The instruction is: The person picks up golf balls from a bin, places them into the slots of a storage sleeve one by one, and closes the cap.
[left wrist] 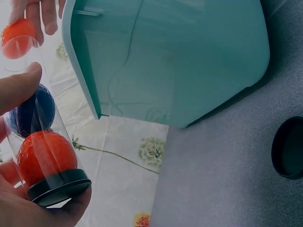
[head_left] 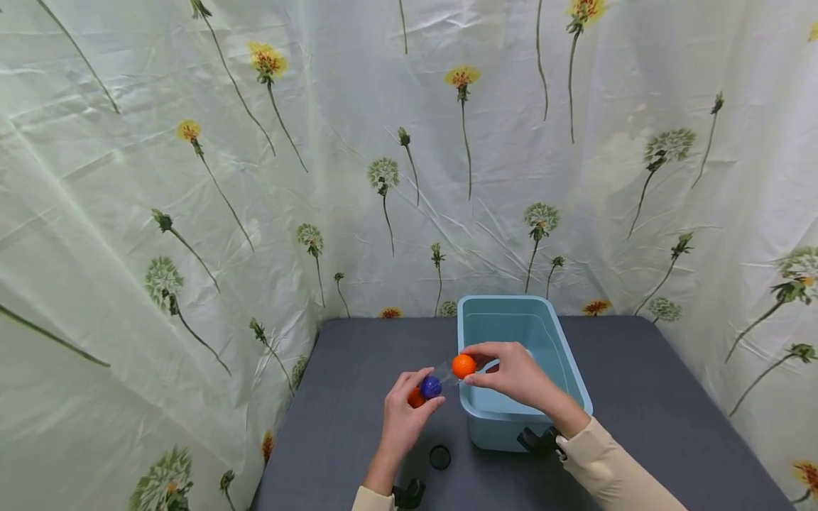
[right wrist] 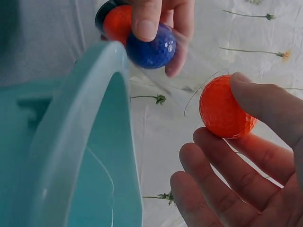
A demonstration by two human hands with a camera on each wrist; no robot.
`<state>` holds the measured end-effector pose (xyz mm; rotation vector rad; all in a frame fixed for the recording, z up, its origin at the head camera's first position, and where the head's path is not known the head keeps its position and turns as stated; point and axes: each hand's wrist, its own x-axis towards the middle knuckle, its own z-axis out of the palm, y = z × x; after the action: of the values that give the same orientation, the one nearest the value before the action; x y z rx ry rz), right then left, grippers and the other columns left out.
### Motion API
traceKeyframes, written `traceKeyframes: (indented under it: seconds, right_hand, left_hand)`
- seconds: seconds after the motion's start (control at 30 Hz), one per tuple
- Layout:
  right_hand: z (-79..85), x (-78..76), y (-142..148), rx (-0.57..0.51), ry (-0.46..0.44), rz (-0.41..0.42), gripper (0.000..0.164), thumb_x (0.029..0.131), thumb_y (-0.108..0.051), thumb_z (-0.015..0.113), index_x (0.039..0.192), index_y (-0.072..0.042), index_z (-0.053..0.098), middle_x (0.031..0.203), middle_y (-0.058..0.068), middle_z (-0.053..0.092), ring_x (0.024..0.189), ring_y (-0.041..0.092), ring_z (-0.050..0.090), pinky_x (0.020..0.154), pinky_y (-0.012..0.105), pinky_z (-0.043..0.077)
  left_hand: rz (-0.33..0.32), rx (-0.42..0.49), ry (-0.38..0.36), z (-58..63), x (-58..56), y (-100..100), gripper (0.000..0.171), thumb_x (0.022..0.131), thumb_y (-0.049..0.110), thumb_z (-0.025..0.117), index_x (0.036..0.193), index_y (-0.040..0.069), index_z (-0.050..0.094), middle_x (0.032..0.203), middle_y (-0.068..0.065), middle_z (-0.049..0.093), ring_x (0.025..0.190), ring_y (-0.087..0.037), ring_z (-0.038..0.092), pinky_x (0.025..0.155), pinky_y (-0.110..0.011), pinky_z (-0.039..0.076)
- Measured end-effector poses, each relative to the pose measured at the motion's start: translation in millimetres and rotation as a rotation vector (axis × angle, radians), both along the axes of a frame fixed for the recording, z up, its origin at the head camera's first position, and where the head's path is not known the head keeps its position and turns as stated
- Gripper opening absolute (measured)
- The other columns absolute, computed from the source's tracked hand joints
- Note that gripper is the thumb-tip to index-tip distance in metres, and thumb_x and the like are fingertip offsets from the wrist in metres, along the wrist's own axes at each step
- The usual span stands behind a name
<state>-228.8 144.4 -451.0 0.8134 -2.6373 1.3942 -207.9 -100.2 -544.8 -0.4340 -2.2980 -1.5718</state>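
Note:
My left hand [head_left: 400, 419] grips a clear tube [left wrist: 57, 116] that leans toward the bin. Inside sit an orange golf ball [left wrist: 46, 156] at the bottom and a blue golf ball [head_left: 431, 387] above it. A black cap [left wrist: 59, 187] closes the tube's lower end. With thumb and fingers, my right hand [head_left: 511, 370] pinches another orange golf ball [right wrist: 225, 106]. That ball is right at the tube's uncapped mouth, overlapping its rim in the left wrist view. On the table below lies a loose black cap [head_left: 439, 457], just right of my left wrist.
A light blue plastic bin [head_left: 578, 369] stands under and beyond my right hand, its near left rim close to the tube. Its contents are mostly hidden by my right hand. The dark grey table [head_left: 364, 355] meets a floral curtain [head_left: 345, 177] behind.

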Motion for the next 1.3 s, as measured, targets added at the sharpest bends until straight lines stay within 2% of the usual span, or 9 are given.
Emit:
traceKeyframes:
  seconds: [0.3,0.53,0.77,1.03,1.17,1.23,1.3]
  right_hand:
    - [-5.8,3.5,-9.1,0.005,-0.005,-0.023,0.043,0.086,-0.037,0.081,0.125,-0.023,0.070,0.103,-0.013,0.069,0.090,0.008,0.065,0.075,0.026,0.057]
    - [-11.5,5.8,-16.7,0.000,0.022,0.009,0.040,0.087,-0.030,0.081,0.124,-0.024,0.070,0.109,-0.002,0.070,0.087,0.012,0.066,0.074,0.025,0.057]
    - [-11.0,13.3,-20.5,-0.024,0.018,-0.002,0.044,0.087,-0.030,0.081,0.129,-0.029,0.066,0.108,-0.011,0.067,0.088,0.013,0.066,0.074,0.026,0.057]
    - [-9.0,26.2,-26.9,-0.079,0.020,0.007,0.051,0.086,-0.030,0.082,0.133,-0.034,0.062,0.108,-0.010,0.066,0.089,0.016,0.068,0.074,0.027,0.058]
    - [-10.0,39.1,-33.2,-0.107,-0.003,0.029,0.051,0.086,-0.035,0.081,0.134,-0.034,0.062,0.112,-0.012,0.065,0.092,0.016,0.067,0.076,0.028,0.058]
    - [-11.1,46.0,-37.5,-0.114,-0.019,0.038,0.051,0.086,-0.038,0.080,0.134,-0.036,0.061,0.116,-0.013,0.065,0.094,0.014,0.067,0.077,0.031,0.058]
    - [-12.9,52.4,-43.1,-0.122,-0.029,0.050,0.051,0.087,-0.040,0.079,0.134,-0.037,0.061,0.120,-0.014,0.064,0.095,0.012,0.066,0.078,0.035,0.059]
  left_hand:
    - [-0.005,0.000,-0.013,-1.0,1.0,-0.7,0.051,0.084,0.022,0.085,0.130,0.029,0.067,0.115,0.003,0.060,0.102,-0.019,0.061,0.084,-0.026,0.055]
    - [-0.040,0.036,0.003,-3.6,1.7,-4.0,0.047,0.084,0.027,0.084,0.129,0.026,0.068,0.115,0.003,0.061,0.102,-0.019,0.060,0.084,-0.031,0.056]
    - [-0.032,0.060,0.020,-2.4,2.0,-9.3,0.047,0.085,0.020,0.083,0.129,0.024,0.068,0.115,0.003,0.060,0.100,-0.019,0.061,0.084,-0.031,0.056]
    - [0.013,0.076,0.023,3.5,3.4,-23.3,0.048,0.083,0.020,0.085,0.128,0.026,0.069,0.114,0.004,0.061,0.101,-0.020,0.061,0.083,-0.032,0.056]
    - [0.061,0.078,0.037,6.9,5.1,-34.9,0.050,0.082,0.017,0.086,0.127,0.026,0.069,0.112,0.004,0.062,0.099,-0.018,0.061,0.082,-0.030,0.056]
    - [0.099,0.078,0.033,13.9,9.2,-38.3,0.049,0.081,0.013,0.086,0.126,0.024,0.070,0.111,0.002,0.063,0.098,-0.018,0.061,0.081,-0.032,0.057]
    - [0.128,0.073,0.030,14.7,10.5,-44.2,0.049,0.081,0.017,0.086,0.126,0.025,0.070,0.111,0.002,0.063,0.098,-0.017,0.061,0.082,-0.031,0.056]
